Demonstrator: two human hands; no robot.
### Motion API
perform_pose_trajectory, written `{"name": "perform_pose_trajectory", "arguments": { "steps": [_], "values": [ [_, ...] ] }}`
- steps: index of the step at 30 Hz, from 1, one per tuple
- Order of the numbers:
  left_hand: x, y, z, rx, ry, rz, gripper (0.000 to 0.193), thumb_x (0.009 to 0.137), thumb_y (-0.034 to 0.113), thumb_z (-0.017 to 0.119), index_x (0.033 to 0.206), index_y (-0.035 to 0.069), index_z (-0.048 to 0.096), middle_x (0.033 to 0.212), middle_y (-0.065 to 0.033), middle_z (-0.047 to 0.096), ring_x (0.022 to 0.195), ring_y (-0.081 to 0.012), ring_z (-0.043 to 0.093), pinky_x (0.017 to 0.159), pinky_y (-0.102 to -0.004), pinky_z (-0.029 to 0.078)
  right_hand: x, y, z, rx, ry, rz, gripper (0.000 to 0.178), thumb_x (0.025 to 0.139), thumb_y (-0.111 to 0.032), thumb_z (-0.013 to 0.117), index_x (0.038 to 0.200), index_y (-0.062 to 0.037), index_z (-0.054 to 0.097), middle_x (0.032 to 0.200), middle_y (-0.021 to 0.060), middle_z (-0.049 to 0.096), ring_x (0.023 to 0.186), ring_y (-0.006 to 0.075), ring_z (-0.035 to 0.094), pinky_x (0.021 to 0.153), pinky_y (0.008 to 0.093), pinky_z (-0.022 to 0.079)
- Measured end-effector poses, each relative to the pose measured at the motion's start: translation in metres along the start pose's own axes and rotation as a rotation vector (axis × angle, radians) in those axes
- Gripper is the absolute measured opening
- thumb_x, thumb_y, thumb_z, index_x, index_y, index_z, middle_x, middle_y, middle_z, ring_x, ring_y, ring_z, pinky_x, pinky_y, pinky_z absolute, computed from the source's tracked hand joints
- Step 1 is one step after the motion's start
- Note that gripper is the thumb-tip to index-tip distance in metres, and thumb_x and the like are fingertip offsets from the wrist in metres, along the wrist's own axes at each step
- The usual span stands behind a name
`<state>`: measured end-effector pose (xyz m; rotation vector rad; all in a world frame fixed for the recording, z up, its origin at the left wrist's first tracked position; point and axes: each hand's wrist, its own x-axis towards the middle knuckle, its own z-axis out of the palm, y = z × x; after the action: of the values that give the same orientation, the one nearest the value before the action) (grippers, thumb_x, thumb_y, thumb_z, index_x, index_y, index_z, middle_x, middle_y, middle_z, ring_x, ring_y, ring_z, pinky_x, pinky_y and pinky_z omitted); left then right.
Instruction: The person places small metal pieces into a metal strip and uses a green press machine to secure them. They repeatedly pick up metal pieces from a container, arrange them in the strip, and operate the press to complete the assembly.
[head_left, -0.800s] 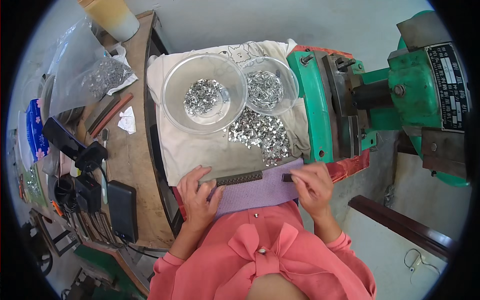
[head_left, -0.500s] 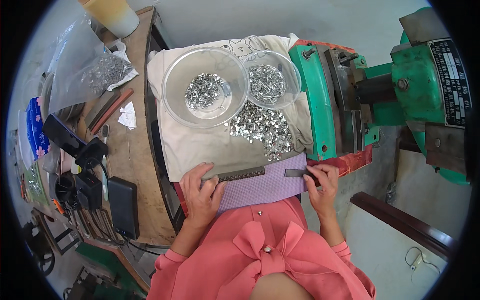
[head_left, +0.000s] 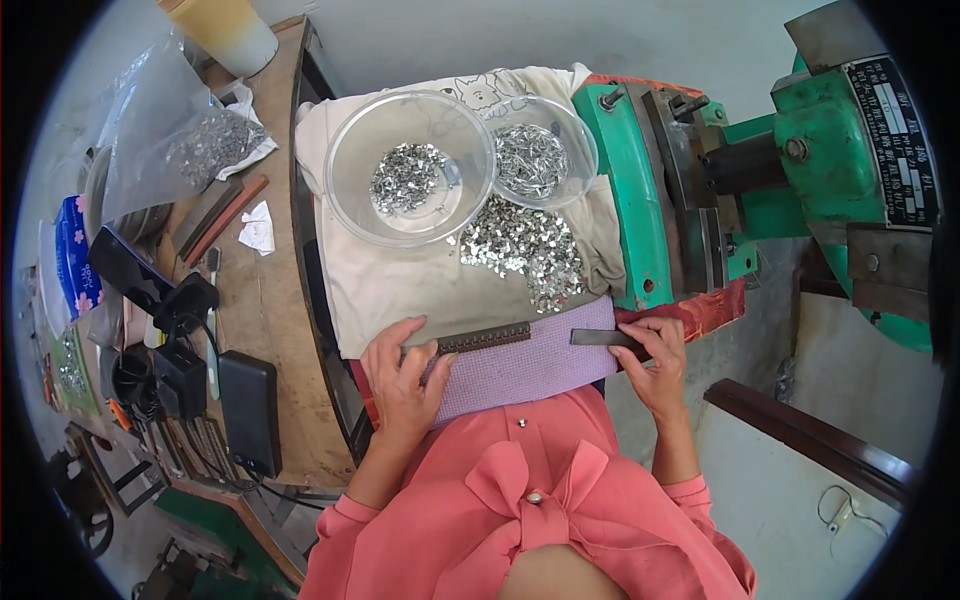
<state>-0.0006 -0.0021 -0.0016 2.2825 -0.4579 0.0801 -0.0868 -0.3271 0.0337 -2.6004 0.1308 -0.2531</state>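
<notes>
My left hand point(head_left: 402, 375) presses on the left end of a long dark strip loaded with small metal pieces point(head_left: 487, 338), which lies on a purple cloth point(head_left: 520, 365) over my lap. My right hand point(head_left: 655, 360) grips a short dark flat metal bar point(head_left: 600, 338) at the cloth's right edge. Beyond the strip, a loose heap of small shiny metal pieces point(head_left: 525, 248) lies on a beige cloth point(head_left: 400, 285). Behind the heap stand a large clear bowl point(head_left: 412, 180) and a smaller clear bowl point(head_left: 540, 155), both holding more such pieces.
A green machine point(head_left: 780, 190) stands to the right, its vise-like jaws close to my right hand. To the left is a wooden bench point(head_left: 265, 310) with a black power pack point(head_left: 250, 410), chargers, a plastic bag of metal pieces point(head_left: 190, 150) and a tissue pack point(head_left: 75, 255).
My right hand has slid rightward with the short bar, away from the strip. My left hand stays on the strip's left end.
</notes>
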Motion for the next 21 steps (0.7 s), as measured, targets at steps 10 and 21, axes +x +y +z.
{"name": "perform_pose_trajectory", "arguments": {
  "steps": [10,21],
  "values": [
    [0.000,0.001,0.000,-0.007,0.000,-0.003,0.028,0.076,0.013,0.081,0.095,0.006,0.062,0.127,-0.0145,0.062,0.114,-0.0335,0.055,0.098,-0.0441,0.038,-0.002,0.002,-0.005,0.034,-0.037,0.040,0.038,0.070,-0.006,0.085,0.106,-0.0060,0.075,0.099,0.0078,0.064,0.091,0.0268,0.057,0.077,0.0376,0.046],
    [0.000,0.001,0.001,0.010,0.021,0.029,0.030,0.075,0.012,0.083,0.096,0.006,0.062,0.126,-0.0144,0.062,0.113,-0.0340,0.056,0.096,-0.0442,0.039,0.004,-0.010,0.003,0.111,-0.065,0.121,0.031,0.072,-0.005,0.084,0.102,-0.0042,0.073,0.094,0.0090,0.064,0.087,0.0274,0.060,0.073,0.0377,0.049]
  ]
}}
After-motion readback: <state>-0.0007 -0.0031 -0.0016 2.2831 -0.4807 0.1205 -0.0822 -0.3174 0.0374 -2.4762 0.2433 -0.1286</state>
